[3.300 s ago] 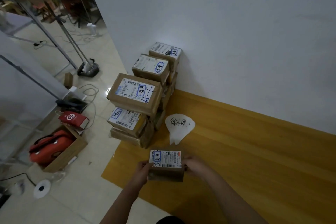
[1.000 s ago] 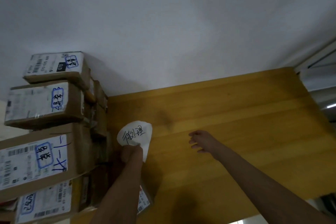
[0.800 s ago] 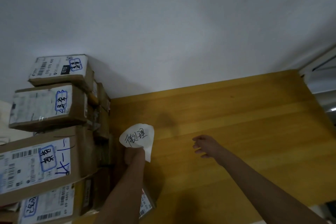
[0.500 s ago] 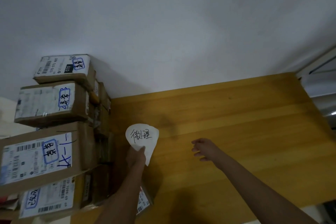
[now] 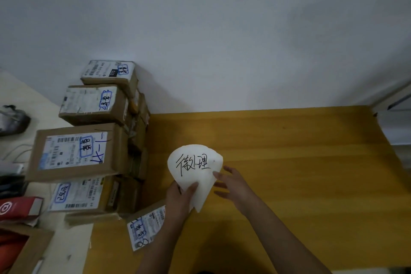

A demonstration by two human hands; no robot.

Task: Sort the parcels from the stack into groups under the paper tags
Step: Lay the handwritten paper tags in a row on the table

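Paper tag (image 5: pixel 195 169): white, fan-shaped, black handwritten characters on top. Its wide rounded end is toward the wall (image 5: pixel 222 29) and its narrow point toward the person. It sits over the left part of the yellow wood surface (image 5: pixel 289 162); can't tell whether it's lifted or lying flat.

Left hand (image 5: pixel 181 200) grips the tag's lower-left part, w/ thumb (image 5: pixel 192 186) pressed on top of the paper and the other fingers curled under it. Right hand (image 5: pixel 233 187) is at the tag's right edge, fingers spread and fairly straight. One fingertip (image 5: pixel 216 174) touches that edge, and the hand is wrapped round nothing. So the tag is btwn the two hands, most of it ahead of them.

Small parcel (image 5: pixel 145 228) lies on the surface by its left edge, just left of the left forearm and partly hidden by it. Its label faces up w/ blue marker writing. It's near the tag's point but apart from it.

Stack of parcels (image 5: pixel 77 151) stands left of the surface, reaching back to the wall. They're brown cartons w/ white shipping labels up and blue-boxed handwriting. Its right side is near the tag, not touching.

Further left on the pale floor (image 5: pixel 22 87): a red box (image 5: pixel 15 208), an open cardboard box (image 5: pixel 29 249) w/ smth red inside, and a dark item (image 5: pixel 13 119) too blurred to ID.
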